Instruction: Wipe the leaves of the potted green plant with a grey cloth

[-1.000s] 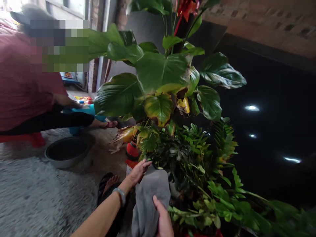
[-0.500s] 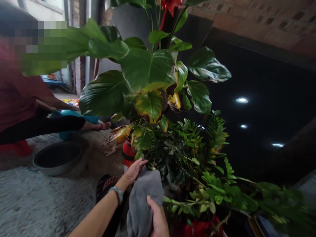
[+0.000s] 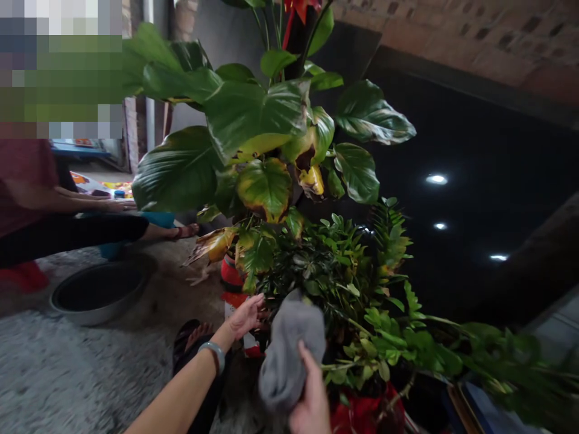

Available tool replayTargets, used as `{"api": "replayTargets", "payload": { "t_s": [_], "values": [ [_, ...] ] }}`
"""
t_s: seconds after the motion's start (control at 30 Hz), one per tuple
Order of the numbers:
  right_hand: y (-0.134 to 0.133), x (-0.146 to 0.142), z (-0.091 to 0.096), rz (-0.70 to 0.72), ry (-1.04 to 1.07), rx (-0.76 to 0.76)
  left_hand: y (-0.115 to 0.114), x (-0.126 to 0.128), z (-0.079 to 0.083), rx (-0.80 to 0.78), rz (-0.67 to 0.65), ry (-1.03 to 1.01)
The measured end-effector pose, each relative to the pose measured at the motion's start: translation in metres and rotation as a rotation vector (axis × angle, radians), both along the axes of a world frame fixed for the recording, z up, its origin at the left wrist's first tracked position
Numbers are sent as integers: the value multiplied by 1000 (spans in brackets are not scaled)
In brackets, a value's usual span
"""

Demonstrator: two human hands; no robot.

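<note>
My right hand [image 3: 312, 392] grips a bunched grey cloth [image 3: 294, 349], thumb on top, at the bottom centre. Just left of the cloth my left hand [image 3: 246, 316] reaches forward with its fingers apart and nothing visible in them; a pale bangle [image 3: 216, 355] circles that wrist. The fingertips are beside the dark lower leaves of a bushy plant [image 3: 312, 265], and I cannot tell whether they touch. Above both hands stands a tall plant with broad glossy leaves [image 3: 257, 114], some of them yellowed and brown at the edges [image 3: 266, 187].
A wide grey basin [image 3: 97, 295] rests on the rough floor [image 3: 58, 361] at left. Behind it another person [image 3: 27, 193] sits, arm stretched forward. A red pot [image 3: 231, 274] stands under the tall plant. Leafy branches [image 3: 398, 343] spread right, before a dark reflective panel [image 3: 479, 150].
The cloth in my right hand has moved right, away from my left hand, and is more bunched. My left hand's fingers have spread. The view has shifted slightly.
</note>
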State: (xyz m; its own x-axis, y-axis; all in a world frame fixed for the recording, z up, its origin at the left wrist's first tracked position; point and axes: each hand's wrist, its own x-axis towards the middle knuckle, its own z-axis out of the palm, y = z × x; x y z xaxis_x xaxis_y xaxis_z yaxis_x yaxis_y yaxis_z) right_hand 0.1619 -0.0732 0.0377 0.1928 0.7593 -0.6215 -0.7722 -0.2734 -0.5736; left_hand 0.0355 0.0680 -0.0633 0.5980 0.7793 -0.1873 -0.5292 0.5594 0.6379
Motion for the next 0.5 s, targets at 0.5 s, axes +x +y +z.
{"api": "replayTargets", "payload": {
  "t_s": [0.5],
  "values": [
    [9,3,5,-87,-130,66,-7,5,6,-48,-4,-22]
  ]
}}
